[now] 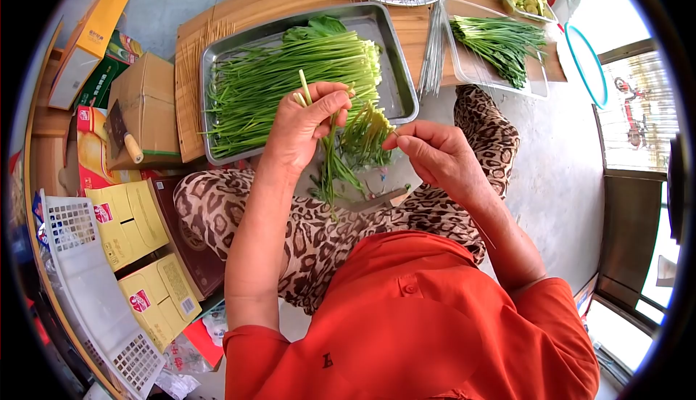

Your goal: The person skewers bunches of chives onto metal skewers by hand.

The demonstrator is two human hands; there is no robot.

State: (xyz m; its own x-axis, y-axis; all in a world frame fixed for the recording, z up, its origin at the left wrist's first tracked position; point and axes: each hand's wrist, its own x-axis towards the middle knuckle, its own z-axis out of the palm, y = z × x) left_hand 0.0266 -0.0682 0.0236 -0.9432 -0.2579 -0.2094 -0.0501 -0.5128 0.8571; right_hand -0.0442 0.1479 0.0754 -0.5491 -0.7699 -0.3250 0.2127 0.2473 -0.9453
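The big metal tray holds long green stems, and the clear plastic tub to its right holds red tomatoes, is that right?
Not quite: the head view shows bundled leafy greens in the clear plastic tub, not red tomatoes. The big metal tray does hold long green stems.

Wood tabletop (428, 44) w/ curved edge, pale grey floor (558, 153), grey-blue surface (156, 8) beyond (wall or floor, can't tell). Bright daylight thru window (641, 99) at R, dark panel (622, 219) below.

A brown cardboard box (158, 110) stands near two yellow cartons (125, 224) and a white basket (90, 273)
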